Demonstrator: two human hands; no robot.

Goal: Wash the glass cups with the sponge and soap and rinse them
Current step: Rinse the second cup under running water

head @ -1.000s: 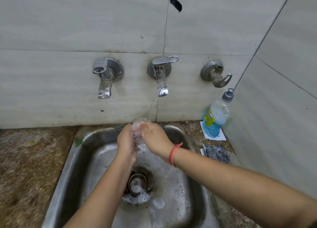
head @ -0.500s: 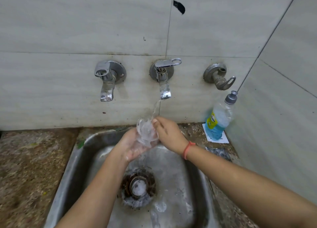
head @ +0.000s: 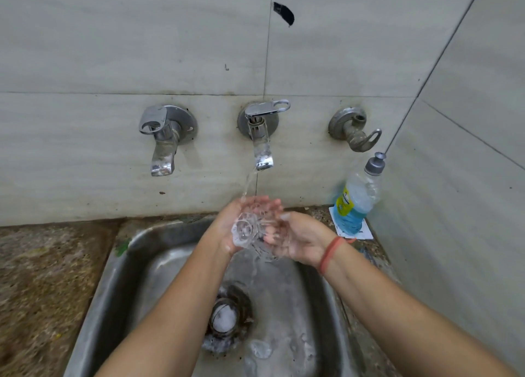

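Both hands are closed on one glass cup [head: 250, 231]. Our left hand [head: 227, 229] cradles it from the 9 o'clock side with the fingers curled up behind it. Our right hand [head: 301, 240] wraps its fingers round it from 3 o'clock. We hold the cup tipped on its side above the 12 o'clock end of the sink [head: 113, 277], right under the middle tap [head: 261, 146]. Its stream [head: 248, 183] lands on our left fingertips and on the glass, then runs off into the basin.

We judge this to be the rinse of this cup. Clear water sheets over it and we see little foam on it, though the splashing makes that hard to tell for sure.

A second cup [head: 224, 317] stands on the drain at 6 o'clock from our hands, with white suds inside. It looks soaped but not yet rinsed. Patches of foam lie on the basin floor beside it.

A soap bottle [head: 355, 203], partly filled with blue liquid, stands on the counter at 3 o'clock, against the wall corner. We cannot pick out a sponge anywhere.

So we reckon one cup is nearly finished and at least one more is left to rinse. We cannot tell whether other cups wait out of view.
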